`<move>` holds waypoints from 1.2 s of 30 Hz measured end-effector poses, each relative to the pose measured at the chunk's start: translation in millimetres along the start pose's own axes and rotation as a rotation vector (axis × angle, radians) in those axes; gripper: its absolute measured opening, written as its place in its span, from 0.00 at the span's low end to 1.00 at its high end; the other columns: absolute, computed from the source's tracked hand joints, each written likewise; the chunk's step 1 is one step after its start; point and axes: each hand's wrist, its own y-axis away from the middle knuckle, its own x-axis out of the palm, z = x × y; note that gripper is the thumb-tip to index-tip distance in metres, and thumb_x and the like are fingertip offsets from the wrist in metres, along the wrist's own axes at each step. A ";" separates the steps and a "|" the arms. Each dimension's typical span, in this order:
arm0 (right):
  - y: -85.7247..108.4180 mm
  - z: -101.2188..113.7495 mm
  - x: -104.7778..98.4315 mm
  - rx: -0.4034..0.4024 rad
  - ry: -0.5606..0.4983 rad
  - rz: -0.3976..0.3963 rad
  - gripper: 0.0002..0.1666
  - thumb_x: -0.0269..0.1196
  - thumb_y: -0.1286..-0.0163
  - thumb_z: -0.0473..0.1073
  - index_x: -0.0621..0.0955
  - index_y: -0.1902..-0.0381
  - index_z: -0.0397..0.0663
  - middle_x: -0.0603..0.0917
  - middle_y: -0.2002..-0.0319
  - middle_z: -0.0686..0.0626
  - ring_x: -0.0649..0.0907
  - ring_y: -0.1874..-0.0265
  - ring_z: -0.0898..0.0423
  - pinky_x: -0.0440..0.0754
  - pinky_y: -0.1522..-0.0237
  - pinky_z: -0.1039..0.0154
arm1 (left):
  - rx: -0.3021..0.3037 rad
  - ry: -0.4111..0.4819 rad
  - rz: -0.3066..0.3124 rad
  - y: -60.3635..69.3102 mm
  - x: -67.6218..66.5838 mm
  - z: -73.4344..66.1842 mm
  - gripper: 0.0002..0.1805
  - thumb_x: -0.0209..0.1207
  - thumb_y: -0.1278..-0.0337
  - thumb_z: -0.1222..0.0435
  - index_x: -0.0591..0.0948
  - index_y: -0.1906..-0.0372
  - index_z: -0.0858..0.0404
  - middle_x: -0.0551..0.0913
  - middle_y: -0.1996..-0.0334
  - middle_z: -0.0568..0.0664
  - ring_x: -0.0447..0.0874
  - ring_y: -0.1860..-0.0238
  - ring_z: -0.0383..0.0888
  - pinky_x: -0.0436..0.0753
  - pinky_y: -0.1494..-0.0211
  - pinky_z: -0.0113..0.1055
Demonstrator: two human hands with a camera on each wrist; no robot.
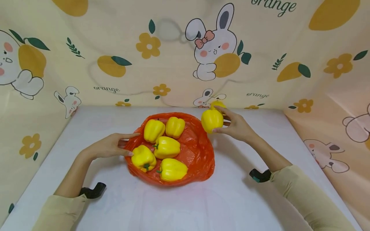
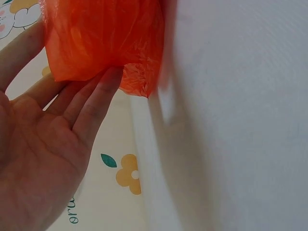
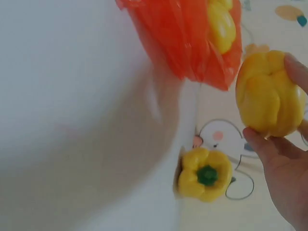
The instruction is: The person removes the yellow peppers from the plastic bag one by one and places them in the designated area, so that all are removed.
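Observation:
A red plastic bag [image 1: 193,157] lies wide-mouthed on the table, with several yellow bell peppers [image 1: 167,147] inside. At its left side my left hand [image 1: 108,146] touches the rim, thumb beside the nearest pepper. In the left wrist view, the fairly straight fingers of that hand [image 2: 53,130] rest against the outside of the bag [image 2: 103,38]. My right hand [image 1: 237,125] holds a yellow bell pepper [image 1: 212,121] between thumb and fingers, raised by the bag's right rim. Seen from the right wrist, this pepper [image 3: 269,96] is apart from the bag [image 3: 168,38].
Another yellow bell pepper [image 3: 204,175], green stem showing, stands on the table; in the head view it is partly hidden behind the right hand. The white table [image 1: 185,205] ends at a patterned cloth backdrop [image 1: 173,73]. Black bands [image 1: 260,175] sit at both wrists.

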 end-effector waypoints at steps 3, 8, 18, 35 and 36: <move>-3.2 -4.3 -7.9 0.031 0.019 -0.029 0.55 0.78 0.46 0.44 0.63 0.24 0.53 0.70 0.31 0.46 0.76 0.37 0.43 0.79 0.41 0.48 | -0.007 -0.009 -0.002 -0.1 -0.4 -0.3 0.42 0.69 0.43 0.51 0.66 0.25 0.56 0.67 0.29 0.60 0.68 0.34 0.60 0.70 0.34 0.60; -7.2 -15.6 -21.2 0.072 0.038 -0.047 0.52 0.77 0.44 0.43 0.65 0.25 0.50 0.70 0.31 0.46 0.75 0.37 0.43 0.79 0.42 0.48 | -0.024 -0.009 0.003 -1.1 -0.2 -1.1 0.42 0.69 0.44 0.51 0.66 0.25 0.55 0.68 0.29 0.60 0.69 0.35 0.58 0.71 0.34 0.60; -7.1 -30.8 -43.7 0.149 0.039 -0.066 0.53 0.74 0.40 0.48 0.60 0.22 0.59 0.61 0.24 0.51 0.73 0.34 0.41 0.76 0.39 0.50 | -0.028 -0.022 0.000 -0.5 1.9 -1.9 0.41 0.67 0.42 0.50 0.67 0.26 0.58 0.71 0.32 0.61 0.72 0.41 0.56 0.74 0.36 0.58; -14.5 -58.0 -68.9 0.216 0.041 -0.182 0.51 0.70 0.36 0.54 0.56 0.21 0.60 0.61 0.24 0.47 0.71 0.34 0.39 0.72 0.36 0.43 | -0.027 -0.010 -0.011 1.9 0.7 -1.0 0.41 0.66 0.41 0.50 0.67 0.26 0.59 0.70 0.31 0.63 0.70 0.38 0.58 0.72 0.36 0.60; -15.4 -60.1 -69.3 0.222 0.039 -0.188 0.52 0.70 0.36 0.55 0.57 0.21 0.61 0.61 0.24 0.47 0.71 0.34 0.40 0.72 0.36 0.44 | -0.028 -0.013 -0.011 2.0 0.6 -0.7 0.41 0.66 0.41 0.50 0.67 0.26 0.59 0.70 0.31 0.63 0.70 0.38 0.58 0.73 0.36 0.60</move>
